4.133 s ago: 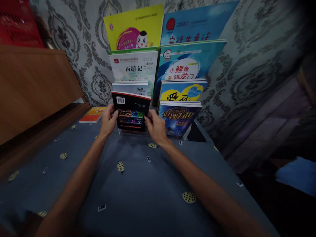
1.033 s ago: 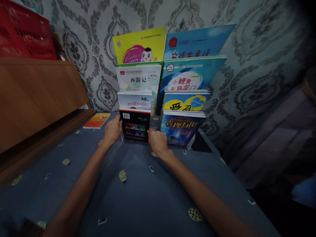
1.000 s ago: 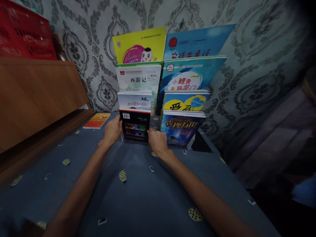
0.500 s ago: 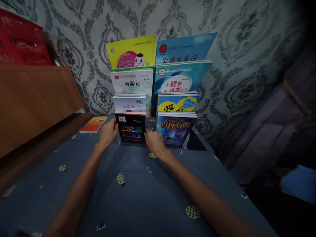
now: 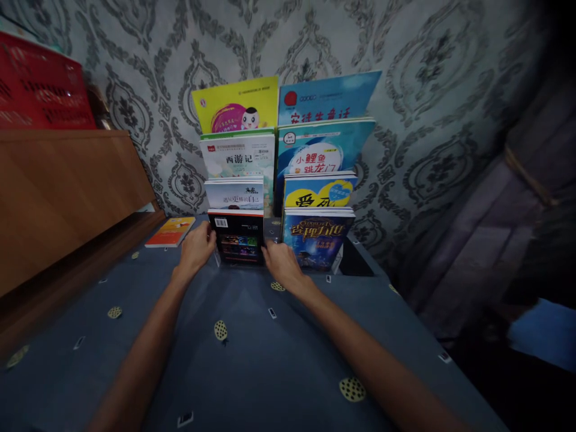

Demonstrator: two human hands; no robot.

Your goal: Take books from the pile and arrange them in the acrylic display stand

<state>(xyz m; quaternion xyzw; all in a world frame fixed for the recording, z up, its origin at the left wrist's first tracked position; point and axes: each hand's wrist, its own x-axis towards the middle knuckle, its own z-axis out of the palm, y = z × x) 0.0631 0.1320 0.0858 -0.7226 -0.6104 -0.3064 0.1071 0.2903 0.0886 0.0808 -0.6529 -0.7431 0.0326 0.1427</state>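
A black book (image 5: 237, 238) with a barcode and a red top edge stands in the front left slot of a tiered book stand (image 5: 344, 259). My left hand (image 5: 197, 247) grips its left edge. My right hand (image 5: 279, 261) holds its right edge, fingers curled against it. Right of it stands a dark blue fantasy book (image 5: 315, 239). Behind rise rows of children's books: a white one (image 5: 234, 193), a yellow and blue one (image 5: 318, 191), a white and green one (image 5: 238, 156), a yellow one (image 5: 236, 107) and a blue one (image 5: 327, 101).
The stand sits on a blue bedspread (image 5: 252, 360) with yellow dots, against patterned wallpaper. An orange book (image 5: 171, 231) lies flat to the left. A wooden headboard (image 5: 58, 192) with a red crate (image 5: 40, 84) on top runs along the left. The bed's right edge drops to a dark floor.
The black book has gone from held raised in front of the stand down into the front left slot. Both hands stay on its edges.
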